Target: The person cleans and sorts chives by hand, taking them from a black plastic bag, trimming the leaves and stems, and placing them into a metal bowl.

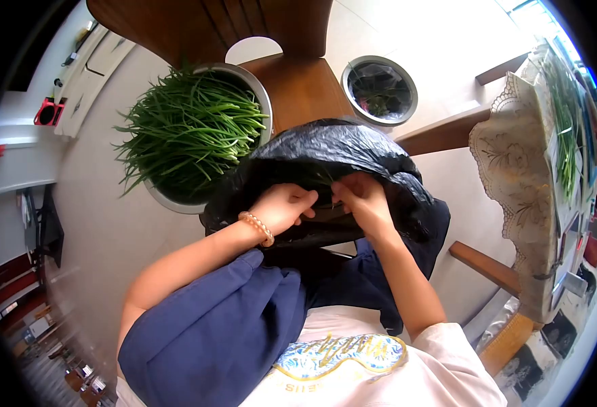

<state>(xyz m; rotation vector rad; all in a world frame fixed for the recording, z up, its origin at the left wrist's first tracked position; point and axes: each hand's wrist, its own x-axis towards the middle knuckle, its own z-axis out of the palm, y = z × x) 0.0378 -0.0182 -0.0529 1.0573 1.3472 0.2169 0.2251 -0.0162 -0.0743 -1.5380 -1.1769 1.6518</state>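
A black plastic bag (352,140) lies open across my lap, its dark inside facing me. Both of my hands work within its mouth. My left hand (286,205), with a beaded bracelet at the wrist, has its fingers curled together; what they hold, if anything, is hidden. Close by on the right, my right hand (364,199) pinches a thin green stalk (332,178) between thumb and finger. More greens show dimly in the bag. Beyond my left hand, a large metal basin (266,102) is heaped with long chives (193,125).
A wooden chair (298,88) stands ahead, partly behind the basin. To its right, a smaller metal bowl (413,102) lined with dark plastic sits low. At far right is a table with a lace tablecloth (508,163), green stalks (566,149) and papers on top.
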